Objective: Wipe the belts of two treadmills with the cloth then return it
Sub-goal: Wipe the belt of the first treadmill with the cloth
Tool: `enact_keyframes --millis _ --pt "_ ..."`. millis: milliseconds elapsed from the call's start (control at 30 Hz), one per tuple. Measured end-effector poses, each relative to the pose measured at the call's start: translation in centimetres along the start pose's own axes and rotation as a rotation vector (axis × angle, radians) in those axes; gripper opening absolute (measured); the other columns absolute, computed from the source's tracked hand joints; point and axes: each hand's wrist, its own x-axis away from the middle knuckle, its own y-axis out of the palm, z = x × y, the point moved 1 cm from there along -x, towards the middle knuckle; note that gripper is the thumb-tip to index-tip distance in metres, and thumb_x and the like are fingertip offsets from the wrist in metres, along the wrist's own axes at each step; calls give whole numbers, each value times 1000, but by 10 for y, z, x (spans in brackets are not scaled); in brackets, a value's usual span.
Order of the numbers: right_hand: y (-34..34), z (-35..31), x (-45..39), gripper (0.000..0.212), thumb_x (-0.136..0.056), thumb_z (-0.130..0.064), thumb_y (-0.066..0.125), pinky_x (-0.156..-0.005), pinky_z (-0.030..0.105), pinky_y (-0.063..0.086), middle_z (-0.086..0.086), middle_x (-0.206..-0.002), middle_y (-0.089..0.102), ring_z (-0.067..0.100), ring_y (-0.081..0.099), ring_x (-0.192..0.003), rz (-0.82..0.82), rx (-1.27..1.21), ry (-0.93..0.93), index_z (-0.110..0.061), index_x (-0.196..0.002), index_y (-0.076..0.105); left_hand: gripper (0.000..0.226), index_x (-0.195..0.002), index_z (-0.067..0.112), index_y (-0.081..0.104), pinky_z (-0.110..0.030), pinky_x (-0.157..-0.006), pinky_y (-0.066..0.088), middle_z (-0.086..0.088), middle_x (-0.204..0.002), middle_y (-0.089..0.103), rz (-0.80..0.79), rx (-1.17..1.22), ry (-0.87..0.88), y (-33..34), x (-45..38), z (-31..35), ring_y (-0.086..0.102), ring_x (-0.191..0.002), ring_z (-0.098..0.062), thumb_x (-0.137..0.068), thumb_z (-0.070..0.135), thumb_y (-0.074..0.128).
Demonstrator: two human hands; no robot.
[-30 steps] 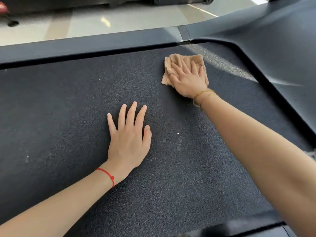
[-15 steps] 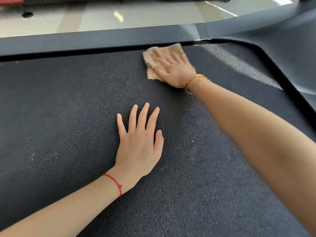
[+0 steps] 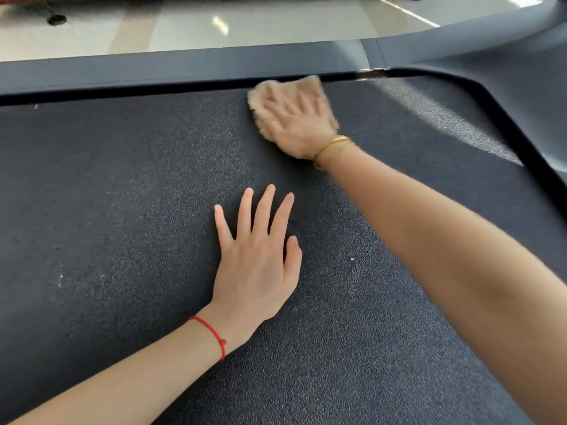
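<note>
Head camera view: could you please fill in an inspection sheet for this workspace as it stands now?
Surface: dark textured treadmill belt, with a few small white specks.
Job's things: tan cloth lies flat on the belt by its far edge, next to the side rail.
Clutter: nothing seen.
Hands: right hand presses flat on the cloth, blurred; left hand rests flat on the belt, fingers spread, holding nothing.
Cables: nothing seen.
Surroundings: glossy pale floor beyond the rail; dark moulded cover at right.

Motion-blurred right hand [image 3: 299,127] over half-hidden cloth [image 3: 302,87]
</note>
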Motion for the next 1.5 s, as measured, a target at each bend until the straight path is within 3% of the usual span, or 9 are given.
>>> enact_keyframes --millis 100,200,500,733,967,1067,1233,1400,1500 --pt "13 -55 11 54 -103 -52 17 -119 56 -12 -10 -166 5 32 -3 -153 -32 -3 -227 -40 -156 15 64 -156 25 18 -64 -115 12 -2 -163 17 1 -10 1 0 0 -1 10 -151 -29 -95 43 14" --pt "9 -41 22 53 -103 -52 21 -121 52 -7 -14 -166 6 27 -1 -153 -7 3 -285 -43 -155 16 64 -156 26 18 -64 -116 11 -1 -163 16 5 3 2 -1 0 -1 10 -151 -27 -94 44 14" --pt "-5 85 92 56 -101 -56 20 -120 53 -12 -17 -164 -6 29 -6 -153 45 -22 139 -45 -156 8 64 -155 28 19 -64 -117 8 2 -163 16 29 70 -9 -4 1 -1 7 -151 -25 -93 46 14" --pt "11 27 173 55 -104 -50 23 -120 51 -14 -17 -164 -8 27 -10 -152 27 -47 16 -44 -156 7 57 -154 21 26 -58 -120 8 1 -162 21 85 122 -31 -4 5 -2 11 -151 -20 -99 37 33" --pt "23 0 254 59 -98 -59 10 -122 45 -14 -23 -161 -9 16 -16 -150 12 -21 -186 -47 -155 2 56 -156 25 19 -59 -120 7 5 -164 15 74 104 -43 -6 27 -38 7 -152 -16 -101 37 26" --pt "21 6 242 57 -100 -58 15 -122 44 -12 -24 -162 -8 18 -11 -152 22 -22 -125 -47 -155 5 57 -156 31 14 -61 -120 4 6 -164 11 56 103 -62 -8 42 -69 3 -152 -15 -102 42 23" --pt "18 -20 191 54 -104 -51 19 -120 52 -13 -18 -164 -8 29 -10 -152 33 -93 154 -43 -156 8 56 -156 30 16 -59 -120 4 5 -164 12 71 113 -115 -9 59 -88 4 -152 -16 -102 42 26" --pt "37 -80 229 53 -105 -49 20 -120 52 -13 -16 -165 -4 31 -7 -153 67 -59 -91 -41 -157 10 54 -156 28 21 -58 -120 5 3 -164 16 114 120 -150 -8 62 -87 7 -152 -16 -102 34 29" --pt "45 -80 271 55 -102 -52 20 -122 50 -8 -18 -164 2 25 -5 -153 58 -17 -205 -43 -156 13 55 -156 28 20 -58 -120 5 3 -164 16 115 118 -145 -7 62 -87 7 -152 -16 -102 34 28"
